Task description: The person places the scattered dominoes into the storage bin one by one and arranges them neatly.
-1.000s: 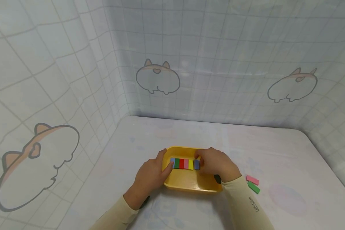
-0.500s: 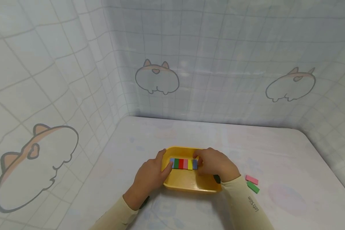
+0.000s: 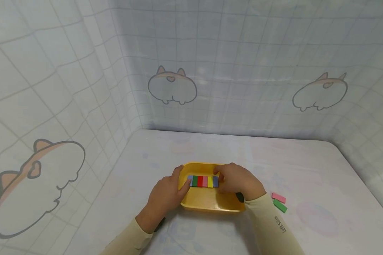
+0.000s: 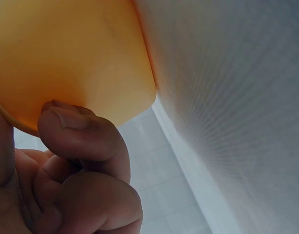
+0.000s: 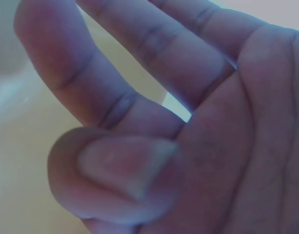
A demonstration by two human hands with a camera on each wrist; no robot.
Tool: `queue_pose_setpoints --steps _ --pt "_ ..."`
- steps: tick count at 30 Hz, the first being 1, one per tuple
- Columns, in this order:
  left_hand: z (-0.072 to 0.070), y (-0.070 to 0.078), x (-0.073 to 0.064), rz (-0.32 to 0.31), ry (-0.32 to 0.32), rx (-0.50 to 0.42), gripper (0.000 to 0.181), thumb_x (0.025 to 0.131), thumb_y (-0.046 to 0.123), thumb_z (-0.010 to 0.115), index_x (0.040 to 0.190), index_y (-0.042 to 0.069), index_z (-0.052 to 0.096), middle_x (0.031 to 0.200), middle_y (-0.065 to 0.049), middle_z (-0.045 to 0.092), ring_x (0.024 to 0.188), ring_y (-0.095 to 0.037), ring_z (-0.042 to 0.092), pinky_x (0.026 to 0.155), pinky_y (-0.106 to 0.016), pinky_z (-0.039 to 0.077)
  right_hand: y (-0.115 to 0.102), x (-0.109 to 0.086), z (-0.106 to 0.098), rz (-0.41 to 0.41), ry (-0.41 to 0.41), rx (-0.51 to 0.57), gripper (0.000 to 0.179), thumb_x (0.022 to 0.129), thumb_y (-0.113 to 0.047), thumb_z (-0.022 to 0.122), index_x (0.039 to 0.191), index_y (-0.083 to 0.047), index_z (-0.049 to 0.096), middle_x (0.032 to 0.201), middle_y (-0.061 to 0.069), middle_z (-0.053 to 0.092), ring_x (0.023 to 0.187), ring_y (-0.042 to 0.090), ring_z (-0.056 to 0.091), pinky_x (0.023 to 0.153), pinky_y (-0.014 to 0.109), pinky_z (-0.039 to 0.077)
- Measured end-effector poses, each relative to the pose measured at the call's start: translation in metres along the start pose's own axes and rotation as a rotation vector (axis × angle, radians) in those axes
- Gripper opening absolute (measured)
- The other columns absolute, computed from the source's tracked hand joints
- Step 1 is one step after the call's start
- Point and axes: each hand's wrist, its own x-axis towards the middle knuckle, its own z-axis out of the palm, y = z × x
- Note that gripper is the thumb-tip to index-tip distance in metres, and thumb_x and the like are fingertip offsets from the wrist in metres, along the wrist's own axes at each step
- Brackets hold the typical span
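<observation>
A yellow plastic tray (image 3: pixel 207 199) lies in front of me. My left hand (image 3: pixel 166 193) grips its left side, thumb over the rim and fingers outside; the left wrist view shows curled fingers (image 4: pixel 86 141) against the tray's outer wall. Inside, flat domino-like blocks stand in a row: light blue, green (image 3: pixel 195 181), red (image 3: pixel 200 181), pink (image 3: pixel 205 181), yellow (image 3: pixel 210 181) and a darker blue block (image 3: pixel 215 181) at the right end. My right hand (image 3: pixel 240 180) reaches over the right rim, fingertips beside the dark blue block. Its thumb and fingers look loosely bent in the right wrist view, nothing visible between them.
A pink block (image 3: pixel 278 197) and a green block (image 3: pixel 279 205) lie on the pale patterned tabletop (image 3: pixel 319 177), right of the tray and next to my right sleeve (image 3: pixel 272 223). White grid-printed sheets (image 3: pixel 242 63) rise behind and at both sides.
The dark blue block has slid left, closing the gap to the yellow block, and my right fingertips moved left with it. My left hand keeps its hold on the tray.
</observation>
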Motion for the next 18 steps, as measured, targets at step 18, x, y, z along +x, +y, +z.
queue_pose_setpoints --steps 18 --pt "0.0004 0.0008 0.0000 0.003 0.002 0.001 0.066 0.105 0.053 0.058 0.153 0.009 0.047 0.065 0.002 0.054 0.057 -0.015 0.051 0.062 -0.039 0.055 0.0000 -0.0021 -0.0020 -0.012 0.003 0.002 0.052 0.081 -0.022 0.089 0.129 -0.021 0.070 0.096 -0.011 0.069 0.085 0.016 0.059 0.079 0.038 0.053"
